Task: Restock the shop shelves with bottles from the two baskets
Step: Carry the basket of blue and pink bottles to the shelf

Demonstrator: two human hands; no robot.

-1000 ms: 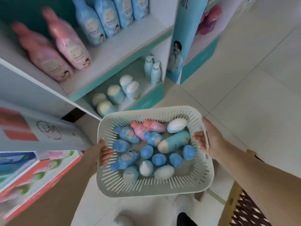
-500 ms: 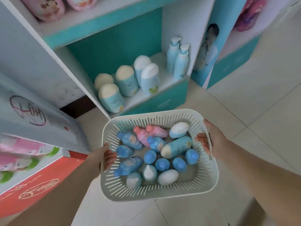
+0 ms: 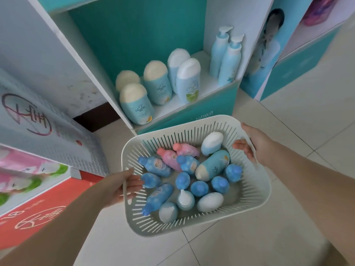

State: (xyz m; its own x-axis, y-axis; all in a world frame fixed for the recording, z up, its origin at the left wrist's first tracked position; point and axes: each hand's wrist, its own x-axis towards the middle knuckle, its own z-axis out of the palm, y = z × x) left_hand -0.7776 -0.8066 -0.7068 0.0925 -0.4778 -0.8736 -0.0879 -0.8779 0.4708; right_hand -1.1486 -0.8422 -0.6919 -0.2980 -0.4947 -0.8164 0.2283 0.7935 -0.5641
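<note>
At the far left lean glossy printed cartons (image 3: 36,120), one pale with a fine dotted texture, and below it a flat red box (image 3: 40,210) with white lettering. The left hand (image 3: 119,187) comes next, its fingers curled over the left rim of the basket (image 3: 257,196) with the fingertips inside and the thumb outside. The basket is a rounded rectangle of pale, matte plastic with narrow vertical slots cut all around its sloping walls. It is carried between both hands above the shiny, cream tiled floor (image 3: 278,227), just in front of the lowest shelf (image 3: 207,87). Inside it lie smooth plastic bottles in a loose heap: small blue bottles (image 3: 159,166) with rounded caps, two pink bottles (image 3: 169,157) side by side, a larger teal bottle (image 3: 213,166) with a cream cap on its side, and egg-shaped white-capped ones (image 3: 211,142). Behind, the white-boarded shelf with a teal back panel holds upright, stubby teal bottles with cream domed caps (image 3: 136,104), paler blue ones (image 3: 188,81), and two slim pump bottles (image 3: 228,58) in the right corner. The right hand (image 3: 253,144) grips the basket's far right rim, fingers hooked inside it.
</note>
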